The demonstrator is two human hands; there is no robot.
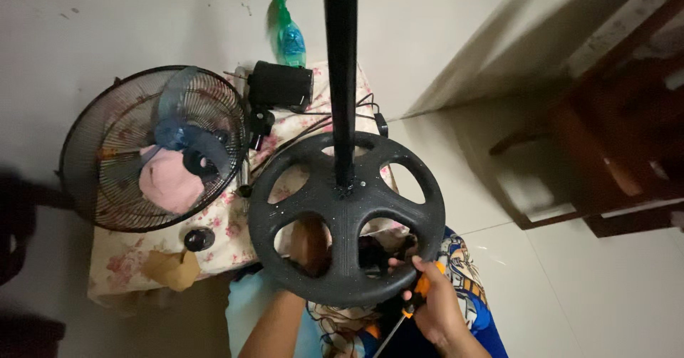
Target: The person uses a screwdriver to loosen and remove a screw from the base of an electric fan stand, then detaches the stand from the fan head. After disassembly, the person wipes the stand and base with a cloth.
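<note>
Black plastic dominates the middle of the view: a round fan base (347,219) with five spoke openings is tipped up toward the camera, its black pole (340,73) running up and out of the top of the picture. The person's left hand (310,247) reaches up behind the base and shows through one of the lower openings, seemingly bracing it from underneath; whether its fingers are curled or spread cannot be told. The right hand (434,304) is closed around the orange handle of a screwdriver (413,304) at the lower right rim of the base, thumb resting on the rim, the metal shaft pointing down and left. Behind, a low table with a flowered cloth (221,222) carries a round fan cage (153,148) with pale blue blades, a pink cloth inside it, a black motor housing (280,85), a cable, a small dark knob (199,239) and a scrap of brown paper. A green bottle (286,34) lies on the pale floor beyond. A dark wooden chair (613,137) stands at right. The base looks heavy and is held up largely from behind, so it could tilt or slide off the lap, and the screwdriver tip, near the person's legs, could slip and jab.
</note>
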